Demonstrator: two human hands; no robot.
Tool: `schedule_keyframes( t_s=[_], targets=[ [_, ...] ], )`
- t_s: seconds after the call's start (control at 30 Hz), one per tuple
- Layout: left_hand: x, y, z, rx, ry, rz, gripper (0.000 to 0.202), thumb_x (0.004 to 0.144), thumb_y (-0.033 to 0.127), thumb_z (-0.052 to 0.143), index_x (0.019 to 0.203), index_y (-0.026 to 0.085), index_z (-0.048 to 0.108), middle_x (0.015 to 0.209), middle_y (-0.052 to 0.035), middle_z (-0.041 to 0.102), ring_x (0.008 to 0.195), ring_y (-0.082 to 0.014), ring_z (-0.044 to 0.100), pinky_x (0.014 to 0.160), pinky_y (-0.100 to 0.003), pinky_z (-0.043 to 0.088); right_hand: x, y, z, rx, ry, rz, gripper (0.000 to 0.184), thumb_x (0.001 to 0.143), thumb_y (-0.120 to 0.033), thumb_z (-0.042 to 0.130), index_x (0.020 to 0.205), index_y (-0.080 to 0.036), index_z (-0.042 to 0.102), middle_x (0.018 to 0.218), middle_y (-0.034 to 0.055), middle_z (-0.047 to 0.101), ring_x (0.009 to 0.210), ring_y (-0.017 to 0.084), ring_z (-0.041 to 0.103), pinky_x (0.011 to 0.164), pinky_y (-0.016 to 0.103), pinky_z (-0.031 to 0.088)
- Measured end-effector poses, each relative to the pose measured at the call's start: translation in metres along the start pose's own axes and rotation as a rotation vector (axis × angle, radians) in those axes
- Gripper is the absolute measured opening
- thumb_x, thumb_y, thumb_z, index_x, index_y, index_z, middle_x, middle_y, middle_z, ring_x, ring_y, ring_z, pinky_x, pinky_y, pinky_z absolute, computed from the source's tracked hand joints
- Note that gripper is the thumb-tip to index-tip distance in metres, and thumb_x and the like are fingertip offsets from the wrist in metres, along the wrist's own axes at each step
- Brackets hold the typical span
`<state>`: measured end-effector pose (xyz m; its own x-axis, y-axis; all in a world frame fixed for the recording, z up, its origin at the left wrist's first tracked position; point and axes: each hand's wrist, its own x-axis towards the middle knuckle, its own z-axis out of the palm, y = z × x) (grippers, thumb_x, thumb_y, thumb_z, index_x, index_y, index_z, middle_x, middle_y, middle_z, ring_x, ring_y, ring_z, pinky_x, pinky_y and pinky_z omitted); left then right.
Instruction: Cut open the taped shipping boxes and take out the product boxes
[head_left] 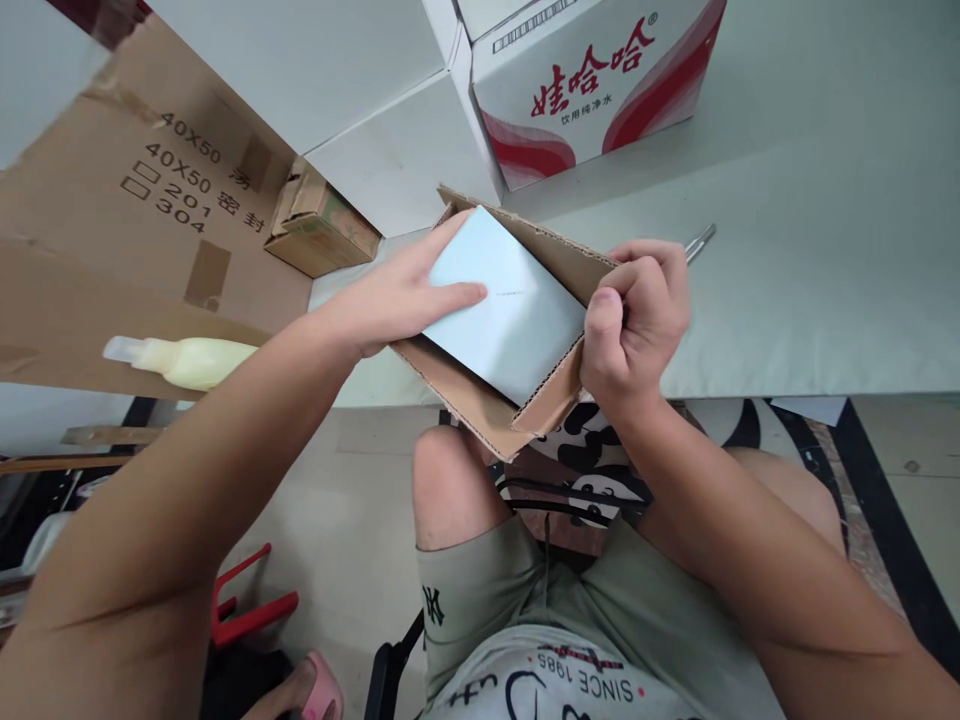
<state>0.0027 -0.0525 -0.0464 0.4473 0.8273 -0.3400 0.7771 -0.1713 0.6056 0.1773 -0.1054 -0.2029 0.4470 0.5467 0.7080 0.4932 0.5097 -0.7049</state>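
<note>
A small open brown cardboard box hangs over the table's front edge, above my knees. A pale blue flat box lies tilted inside it. My left hand rests on the pale blue box, fingers stretched flat across its upper left side. My right hand is closed in a fist around the cardboard box's right flap. A thin metal tool sticks out beyond that fist; whether the hand holds it I cannot tell.
The table carries a white carton with red print at the back. Plain white boxes and a small brown package stand left of it. A large flattened cardboard sheet and a pale bottle sit at left.
</note>
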Motion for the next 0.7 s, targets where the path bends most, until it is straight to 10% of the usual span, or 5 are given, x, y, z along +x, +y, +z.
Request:
schedule_keyframes(
  t_s=[0.2, 0.5, 0.7],
  targets=[
    [-0.005, 0.027, 0.014, 0.283, 0.002, -0.050, 0.079, 0.075, 0.050, 0.077, 0.150, 0.034, 0.055, 0.159, -0.0046, 0.053, 0.158, -0.0447, 0.035, 0.132, -0.058, 0.030, 0.001, 0.001, 0.004, 0.046, 0.003, 0.022, 0.039, 0.107, -0.051, 0.033, 0.082, -0.026, 0.051, 0.095, 0.0078, 0.056, 0.113, 0.026, 0.064, 0.099, 0.050, 0.058],
    [0.013, 0.001, 0.014, 0.344, -0.019, -0.132, 0.121, 0.053, 0.055, 0.089, 0.162, 0.034, 0.040, 0.155, -0.0133, 0.053, 0.148, -0.0569, 0.042, 0.121, -0.065, 0.039, 0.000, -0.002, 0.003, 0.012, -0.040, 0.098, 0.041, 0.106, -0.054, 0.030, 0.081, -0.027, 0.048, 0.094, 0.0100, 0.054, 0.119, 0.029, 0.062, 0.101, 0.052, 0.057],
    [-0.006, 0.044, -0.026, 0.360, 0.216, -0.057, 0.117, 0.062, 0.056, 0.086, 0.166, 0.031, 0.037, 0.153, -0.0085, 0.054, 0.143, -0.0506, 0.046, 0.125, -0.066, 0.032, -0.002, 0.006, 0.002, -0.007, -0.126, 0.062, 0.053, 0.089, -0.080, 0.049, 0.095, -0.027, 0.050, 0.116, 0.0140, 0.055, 0.121, 0.033, 0.057, 0.097, 0.052, 0.056]
  ],
)
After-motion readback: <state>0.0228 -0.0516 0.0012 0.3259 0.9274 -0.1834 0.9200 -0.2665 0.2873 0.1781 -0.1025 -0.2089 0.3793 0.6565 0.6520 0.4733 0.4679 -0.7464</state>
